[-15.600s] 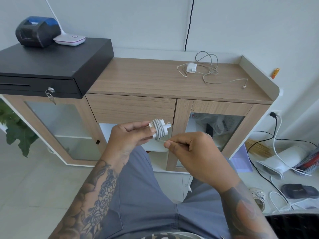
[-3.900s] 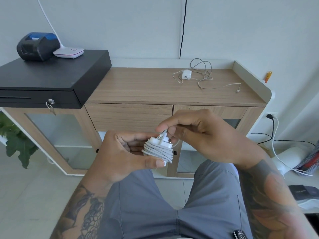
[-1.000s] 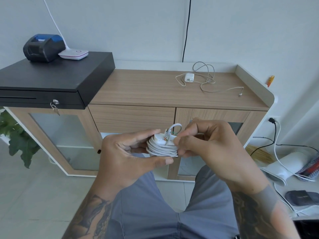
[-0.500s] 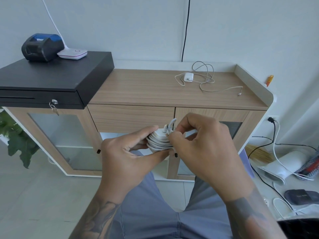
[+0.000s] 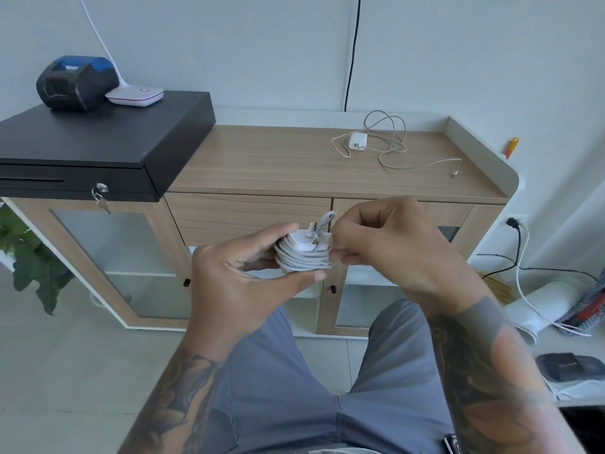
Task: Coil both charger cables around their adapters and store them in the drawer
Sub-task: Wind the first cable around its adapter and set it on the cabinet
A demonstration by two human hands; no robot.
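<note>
Now my left hand (image 5: pixel 242 283) is closed around the first adapter (image 5: pixel 302 249), thumb below and fingers behind, so the wound cable (image 5: pixel 304 262) cannot loosen. My right hand (image 5: pixel 389 253) pinches the last loop of it, I think to tuck the end. The second charger (image 5: pixel 357 140) lies uncoiled near the bench's (image 5: pixel 262 162) back right corner; the drawer (image 5: pixel 248 217) under its front edge is closed.

wearer: bare forearms, tattooed, grey trousers.
left hand (image 5: pixel 242 283) and right hand (image 5: pixel 396 253) ungloved, no rings seen. dark floral tattoo work on both forearms; solid grey band inked around right wrist. blue-grey trousers, centre seam visible.
</note>
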